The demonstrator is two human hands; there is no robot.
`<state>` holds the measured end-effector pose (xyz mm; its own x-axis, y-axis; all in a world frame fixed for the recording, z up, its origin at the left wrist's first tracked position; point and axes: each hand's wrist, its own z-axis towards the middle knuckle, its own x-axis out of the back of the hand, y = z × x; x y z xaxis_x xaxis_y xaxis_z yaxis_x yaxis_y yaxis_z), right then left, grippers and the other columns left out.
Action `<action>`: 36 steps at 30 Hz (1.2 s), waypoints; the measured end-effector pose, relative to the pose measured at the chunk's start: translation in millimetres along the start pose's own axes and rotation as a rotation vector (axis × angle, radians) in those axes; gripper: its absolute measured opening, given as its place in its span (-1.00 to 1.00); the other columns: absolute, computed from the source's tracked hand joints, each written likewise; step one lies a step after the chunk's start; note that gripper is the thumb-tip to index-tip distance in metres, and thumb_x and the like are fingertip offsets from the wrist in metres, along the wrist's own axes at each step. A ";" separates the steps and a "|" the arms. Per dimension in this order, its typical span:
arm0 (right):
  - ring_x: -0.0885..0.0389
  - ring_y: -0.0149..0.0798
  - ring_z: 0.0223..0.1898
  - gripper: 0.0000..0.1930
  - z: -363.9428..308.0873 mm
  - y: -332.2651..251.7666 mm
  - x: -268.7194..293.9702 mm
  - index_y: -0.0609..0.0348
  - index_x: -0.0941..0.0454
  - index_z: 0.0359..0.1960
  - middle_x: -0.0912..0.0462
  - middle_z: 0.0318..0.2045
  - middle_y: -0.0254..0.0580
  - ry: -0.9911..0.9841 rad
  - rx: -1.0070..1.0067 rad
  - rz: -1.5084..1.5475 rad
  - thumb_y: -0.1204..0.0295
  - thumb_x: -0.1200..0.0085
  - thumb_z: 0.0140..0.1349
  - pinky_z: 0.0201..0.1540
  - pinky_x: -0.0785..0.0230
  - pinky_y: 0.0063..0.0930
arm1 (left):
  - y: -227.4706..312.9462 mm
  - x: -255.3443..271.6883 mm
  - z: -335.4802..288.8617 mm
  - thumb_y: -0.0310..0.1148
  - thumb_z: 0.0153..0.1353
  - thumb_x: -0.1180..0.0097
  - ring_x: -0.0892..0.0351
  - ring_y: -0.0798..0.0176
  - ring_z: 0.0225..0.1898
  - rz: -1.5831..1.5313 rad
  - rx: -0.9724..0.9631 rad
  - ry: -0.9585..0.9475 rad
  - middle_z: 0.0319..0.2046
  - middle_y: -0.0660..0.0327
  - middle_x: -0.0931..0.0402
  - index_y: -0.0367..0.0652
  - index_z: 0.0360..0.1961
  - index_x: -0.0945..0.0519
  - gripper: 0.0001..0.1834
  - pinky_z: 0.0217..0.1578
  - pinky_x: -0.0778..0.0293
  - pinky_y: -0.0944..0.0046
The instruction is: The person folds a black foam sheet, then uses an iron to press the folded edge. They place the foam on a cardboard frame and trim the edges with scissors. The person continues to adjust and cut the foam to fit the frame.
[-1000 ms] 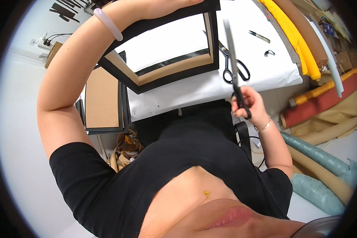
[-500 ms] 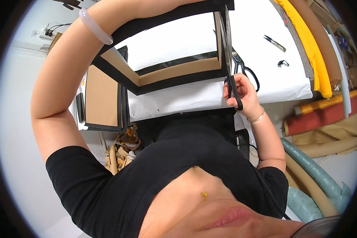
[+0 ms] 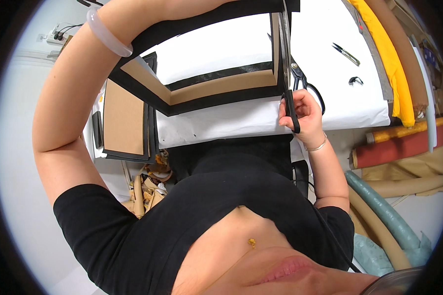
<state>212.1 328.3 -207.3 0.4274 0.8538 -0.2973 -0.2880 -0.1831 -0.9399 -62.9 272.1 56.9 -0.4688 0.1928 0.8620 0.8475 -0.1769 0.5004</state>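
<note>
A rectangular frame [image 3: 226,100], with black covering and tan inner walls, is tilted up over the white table. My left forearm [image 3: 167,11], with a pale bangle, reaches across the frame's far left; the hand itself lies beyond the upper edge of the picture. In my right hand [image 3: 306,114] are black-handled scissors [image 3: 291,110], their handles nearly together. The long blades run away from me along the frame's right edge, and their tips are cut off by the picture's top. Just right of them, black shears [image 3: 299,74] rest on the table.
Thread snips [image 3: 347,54] and a small black object [image 3: 356,81] lie on the white-covered table [image 3: 352,105]. Tan boards with black borders [image 3: 124,118] are stacked at left. Yellow fabric [image 3: 396,83] drapes over the right side; teal rolls [image 3: 386,209] stand below, with scraps [image 3: 150,191] beneath the table.
The scissors' handles and blades have come closer together in my right hand. My left arm has shifted slightly left, and the frame's right edge appears slightly farther right.
</note>
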 end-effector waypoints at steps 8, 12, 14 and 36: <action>-0.60 -0.51 -0.38 -0.56 -3.5 2.9 -1.1 0.15 -0.48 -0.18 -0.65 -0.38 -0.31 0.044 0.014 -0.023 0.58 -0.55 0.01 -0.26 -0.47 -0.64 | -0.7 1.1 0.6 0.00 0.60 0.30 0.13 -0.12 0.61 -0.012 -0.006 0.004 0.57 -0.15 0.02 -0.12 0.54 -0.22 -0.36 0.56 0.17 0.02; -0.62 -0.49 -0.38 -0.55 -2.4 -0.4 -7.3 0.16 -0.48 -0.18 -0.66 -0.38 -0.30 0.030 0.018 -0.025 0.58 -0.56 0.00 -0.26 -0.49 -0.63 | 1.1 2.8 -3.1 0.00 0.60 0.31 0.15 -0.12 0.61 -0.001 0.017 -0.003 0.57 -0.17 0.04 -0.13 0.55 -0.21 -0.35 0.56 0.18 0.02; -0.65 -0.47 -0.37 -0.53 -2.1 -1.5 -7.2 0.16 -0.48 -0.18 -0.66 -0.38 -0.30 -0.005 0.023 -0.045 0.56 -0.58 -0.03 -0.25 -0.51 -0.61 | 0.4 1.8 -4.0 0.00 0.60 0.32 0.15 -0.12 0.61 -0.003 0.009 -0.005 0.57 -0.17 0.05 -0.13 0.55 -0.21 -0.35 0.56 0.19 0.02; -0.61 -0.46 -0.38 -0.56 -35.3 12.2 -2.4 0.20 -0.48 -0.15 -0.63 -0.40 -0.30 0.105 0.038 -0.032 0.55 -0.55 0.05 -0.30 -0.50 -0.59 | 18.7 -3.6 -129.2 0.08 0.59 0.35 0.14 -0.13 0.61 0.247 0.147 0.055 0.58 -0.10 0.02 -0.14 0.55 -0.21 -0.30 0.55 0.18 -0.09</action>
<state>237.7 306.9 -224.0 0.5235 0.8031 -0.2845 -0.3037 -0.1361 -0.9430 -77.5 143.4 73.5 -0.2526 0.1083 0.9615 0.9629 -0.0692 0.2607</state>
